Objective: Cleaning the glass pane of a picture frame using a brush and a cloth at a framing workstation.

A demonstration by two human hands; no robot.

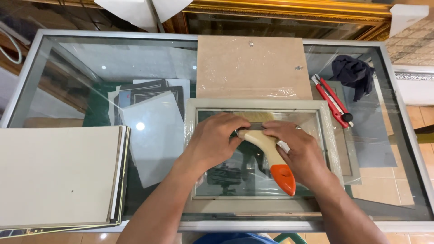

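Both hands (pixel 257 142) on orange-tipped brush (pixel 271 153)

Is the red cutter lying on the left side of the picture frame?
No, the red cutter lies on the glass table to the right of the picture frame.

A framing workshop: picture frame (pixel 260 105), backing board (pixel 253 68), mat boards (pixel 54 174), gilt moulding (pixel 289 9).

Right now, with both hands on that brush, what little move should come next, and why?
Probably a short sweep of the brush toward the person across the glass of the picture frame. The left hand and right hand both grip it near the bristles, which rest at the glass's far edge, so most of the pane looks unbrushed.
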